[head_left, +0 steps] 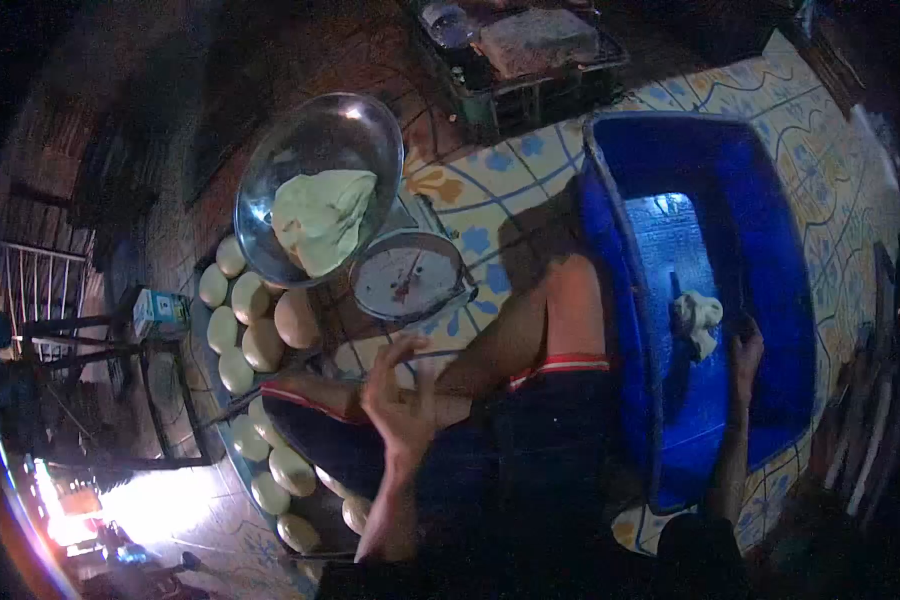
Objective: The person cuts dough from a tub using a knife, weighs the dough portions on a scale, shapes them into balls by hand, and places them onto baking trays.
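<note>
My left hand (pixel 400 400) is raised above my lap, fingers curved and apart, with nothing between them. My right hand (pixel 746 350) reaches into a blue plastic tub (pixel 692 455), beside a small lump of pale dough (pixel 698 325). Shadow hides its fingertips, so I cannot tell whether they grip anything. A larger mass of dough (pixel 322 215) rests in a metal bowl (pixel 355 118) on a dial scale (pixel 408 275), ahead of my left hand. Several smooth dough balls (pixel 262 345) lie in rows on the left.
A dark crate (pixel 530 105) holding a pale block (pixel 538 42) stands at the far side. Patterned tiles (pixel 515 165) cover the floor between scale and tub. My bent leg (pixel 575 310) lies beside the tub. A small box (pixel 160 312) is at the left.
</note>
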A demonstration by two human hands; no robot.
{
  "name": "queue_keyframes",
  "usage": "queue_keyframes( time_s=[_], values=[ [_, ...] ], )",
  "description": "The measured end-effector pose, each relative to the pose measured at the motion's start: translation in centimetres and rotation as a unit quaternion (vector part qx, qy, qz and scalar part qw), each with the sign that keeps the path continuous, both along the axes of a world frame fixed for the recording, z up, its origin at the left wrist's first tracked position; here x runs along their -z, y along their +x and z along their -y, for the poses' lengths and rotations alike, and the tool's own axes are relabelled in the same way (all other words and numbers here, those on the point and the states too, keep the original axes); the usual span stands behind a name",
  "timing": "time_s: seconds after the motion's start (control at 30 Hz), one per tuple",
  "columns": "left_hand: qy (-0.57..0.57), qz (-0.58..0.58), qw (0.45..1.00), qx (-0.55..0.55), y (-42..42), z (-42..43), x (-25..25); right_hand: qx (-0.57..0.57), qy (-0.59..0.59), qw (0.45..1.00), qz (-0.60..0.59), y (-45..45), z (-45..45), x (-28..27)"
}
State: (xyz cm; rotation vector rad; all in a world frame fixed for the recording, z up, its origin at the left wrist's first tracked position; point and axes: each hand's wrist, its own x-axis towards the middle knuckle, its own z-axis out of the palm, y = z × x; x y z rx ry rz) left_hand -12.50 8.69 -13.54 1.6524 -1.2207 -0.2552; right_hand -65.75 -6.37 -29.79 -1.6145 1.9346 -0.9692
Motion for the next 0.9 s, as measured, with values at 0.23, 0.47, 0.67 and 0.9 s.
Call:
queue_keyframes(
  time_s=[0.23, 0.47, 0.67, 0.9],
  values=[
    [-0.167, -0.254, 0.939, -0.159, 12.6, 1.1, 1.8, -0.004, -0.028, 0.928, -0.371, 6.0, 1.2, -1.3],
    [-0.077, -0.432, 0.873, -0.213, 14.7, 8.0, -4.2, -0.529, -0.206, 0.823, -0.008, 38.8, 1.8, -24.2],
    [-0.129, -0.243, 0.936, -0.221, 17.7, 10.0, -0.1, -0.699, -0.353, 0.595, -0.18, 58.5, 4.5, -23.5],
    [-0.16, -0.293, 0.888, -0.317, 16.6, 12.0, 0.1, -0.485, -0.031, 0.872, 0.059, 61.6, 5.6, -23.5]
  ],
)
